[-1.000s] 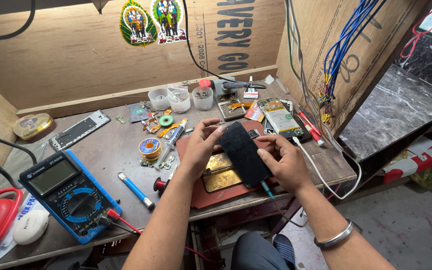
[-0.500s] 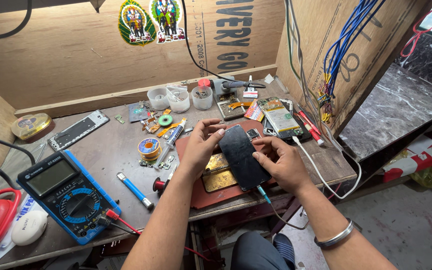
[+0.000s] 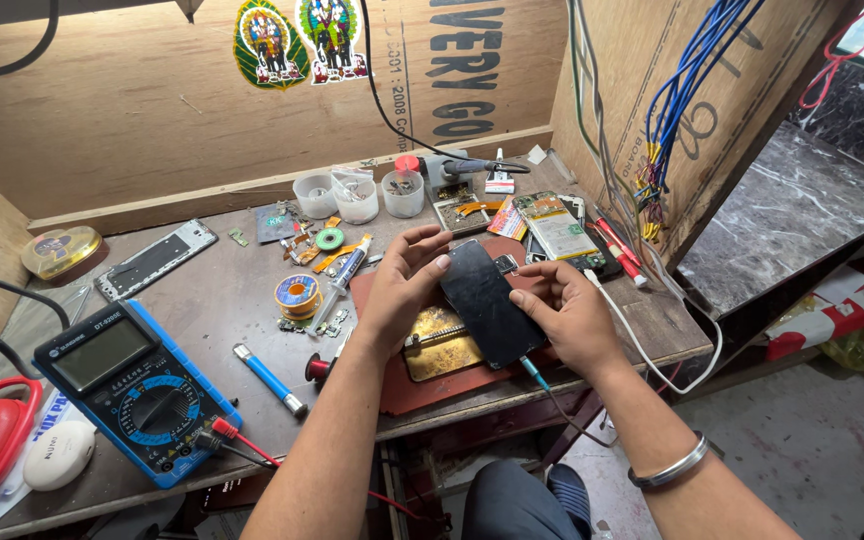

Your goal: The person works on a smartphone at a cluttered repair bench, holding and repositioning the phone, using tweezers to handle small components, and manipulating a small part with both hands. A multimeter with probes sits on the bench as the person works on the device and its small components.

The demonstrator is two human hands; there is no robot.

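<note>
Black smartphone [image 3: 487,303], screen dark, held between both hands just above the red work mat [image 3: 407,392] and brass-coloured fixture [image 3: 442,350]. Long axis slanted from upper left, far end, to lower right, near end. Left hand [image 3: 404,285] closed on the far left edge; right hand [image 3: 567,312] clamped on the right side. Teal cable [image 3: 535,371] plugged in at the near end. Both hands equally close.

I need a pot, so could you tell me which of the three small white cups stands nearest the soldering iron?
The rightmost small white plastic cup, directly beside the soldering iron.
</note>
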